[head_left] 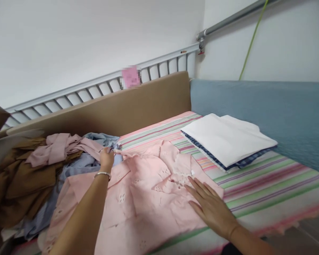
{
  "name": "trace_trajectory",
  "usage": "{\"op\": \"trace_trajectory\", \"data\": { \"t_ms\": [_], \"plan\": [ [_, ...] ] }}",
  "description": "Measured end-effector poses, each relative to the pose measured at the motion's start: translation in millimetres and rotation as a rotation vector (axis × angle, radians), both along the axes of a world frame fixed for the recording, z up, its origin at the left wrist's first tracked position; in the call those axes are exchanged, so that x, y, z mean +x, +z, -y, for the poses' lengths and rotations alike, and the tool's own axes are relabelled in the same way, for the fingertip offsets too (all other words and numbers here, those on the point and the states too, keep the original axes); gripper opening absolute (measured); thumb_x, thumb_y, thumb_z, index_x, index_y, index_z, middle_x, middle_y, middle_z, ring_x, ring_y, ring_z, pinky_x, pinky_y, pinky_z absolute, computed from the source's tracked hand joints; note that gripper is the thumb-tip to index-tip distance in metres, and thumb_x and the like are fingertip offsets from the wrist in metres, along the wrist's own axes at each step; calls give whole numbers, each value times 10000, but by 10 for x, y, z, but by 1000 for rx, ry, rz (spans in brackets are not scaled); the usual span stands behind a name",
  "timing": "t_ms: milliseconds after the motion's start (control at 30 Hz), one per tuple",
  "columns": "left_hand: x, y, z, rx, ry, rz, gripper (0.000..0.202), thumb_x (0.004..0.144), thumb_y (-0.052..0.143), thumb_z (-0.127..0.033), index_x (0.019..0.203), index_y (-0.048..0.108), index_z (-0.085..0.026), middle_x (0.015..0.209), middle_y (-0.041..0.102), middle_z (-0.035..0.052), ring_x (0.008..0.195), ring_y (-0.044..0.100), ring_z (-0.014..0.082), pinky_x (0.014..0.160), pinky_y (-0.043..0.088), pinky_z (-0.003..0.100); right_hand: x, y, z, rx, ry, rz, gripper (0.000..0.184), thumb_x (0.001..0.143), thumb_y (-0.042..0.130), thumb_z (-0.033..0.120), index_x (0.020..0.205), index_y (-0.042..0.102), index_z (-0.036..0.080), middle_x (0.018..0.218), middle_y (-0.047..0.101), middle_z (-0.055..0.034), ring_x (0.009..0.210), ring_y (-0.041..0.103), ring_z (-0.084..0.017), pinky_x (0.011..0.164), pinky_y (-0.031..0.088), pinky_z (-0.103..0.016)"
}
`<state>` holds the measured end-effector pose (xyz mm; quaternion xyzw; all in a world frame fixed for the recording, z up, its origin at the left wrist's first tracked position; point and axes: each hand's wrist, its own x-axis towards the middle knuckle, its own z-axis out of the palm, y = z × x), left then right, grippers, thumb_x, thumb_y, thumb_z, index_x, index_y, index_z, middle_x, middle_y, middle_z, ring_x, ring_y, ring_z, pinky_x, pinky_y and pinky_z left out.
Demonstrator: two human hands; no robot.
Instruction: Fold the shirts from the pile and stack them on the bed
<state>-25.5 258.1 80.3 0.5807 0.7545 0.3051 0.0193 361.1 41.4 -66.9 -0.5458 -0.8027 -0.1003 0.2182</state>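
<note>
A pale pink blouse [140, 198] with cut-out eyelet embroidery lies spread and somewhat wrinkled over a striped sheet [268, 180]. At its far left edge, the fingers of my left hand [106, 158] are closed on the fabric; part of the grip is hidden by the hand itself. My right hand [211, 207] rests flat on the right side of the blouse, fingers stretched out near its lace-like trim. Beyond the left hand, a dusty-pink cloth [61, 147] lies on a heap of clothes.
Brown clothing [23, 180] and blue clothing [79, 164] are piled at the left. Folded white cloth [225, 138] lies on dark blue checked fabric [246, 163] at the right. A tan board [149, 99] and a blue padded panel [260, 109] border the bed, with a radiator [101, 88] behind.
</note>
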Motion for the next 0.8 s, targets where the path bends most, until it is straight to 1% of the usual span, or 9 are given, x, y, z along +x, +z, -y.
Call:
{"op": "trace_trajectory", "data": {
  "t_ms": [100,200,267,333,433,500,600,667,800],
  "plan": [
    [-12,-201,344,3,-7,-47,400,822,450,-242,1192,517,-108,1201,594,160,1069,572,240,883,445,346,-5,8,-1,-21,3,-15,506,902,417,446,1385,395,295,1474,327,-42,1327,347,-249,1065,309,-450],
    [42,-482,758,-105,-73,-81,274,833,427,-279,943,640,-147,942,693,113,873,640,224,780,475,326,-13,24,2,-40,-7,-21,495,900,412,454,1368,424,294,1467,339,-43,1325,349,-256,1059,317,-454],
    [66,-600,940,-172,-114,-110,243,825,442,-282,847,654,-165,820,701,82,790,651,204,728,479,298,-17,28,2,-38,-8,-19,493,900,409,458,1363,433,291,1465,344,-44,1324,350,-256,1059,317,-455],
    [80,-630,1015,-193,-127,-161,258,818,457,-260,960,638,-144,920,696,102,857,646,199,760,472,286,-19,23,0,-25,-4,-19,491,901,405,454,1363,432,288,1464,344,-45,1323,353,-254,1057,316,-453],
    [121,-574,975,-195,-167,-279,409,801,491,-228,1191,532,-111,1164,611,151,1069,571,215,893,423,297,-24,11,-5,-16,-2,-26,491,904,405,446,1367,426,283,1466,340,-48,1324,350,-255,1058,309,-452],
    [183,-544,891,-216,-218,-361,433,808,502,-268,1221,511,-139,1227,570,149,1133,526,230,932,397,317,-30,18,-1,-22,-8,-32,488,906,406,439,1365,431,273,1466,340,-55,1326,346,-255,1061,303,-453],
    [312,-566,717,-272,-278,-456,362,832,473,-381,1130,561,-196,1193,582,135,1086,547,257,890,417,369,-40,69,21,-60,-26,-35,479,910,407,423,1356,445,256,1466,338,-67,1328,341,-255,1064,296,-453],
    [383,-597,573,-311,-299,-501,346,830,464,-398,1080,574,-185,1130,605,150,1025,575,276,842,434,394,-44,120,37,-101,-38,-38,478,910,411,413,1358,444,252,1474,322,-71,1330,336,-256,1071,285,-450],
    [382,-574,273,-383,-335,-562,295,847,379,-228,1007,596,-108,976,654,188,918,621,271,772,452,375,-49,191,54,-153,-42,-41,483,906,422,400,1367,434,255,1489,289,-67,1341,315,-260,1088,262,-452]
  ]
}}
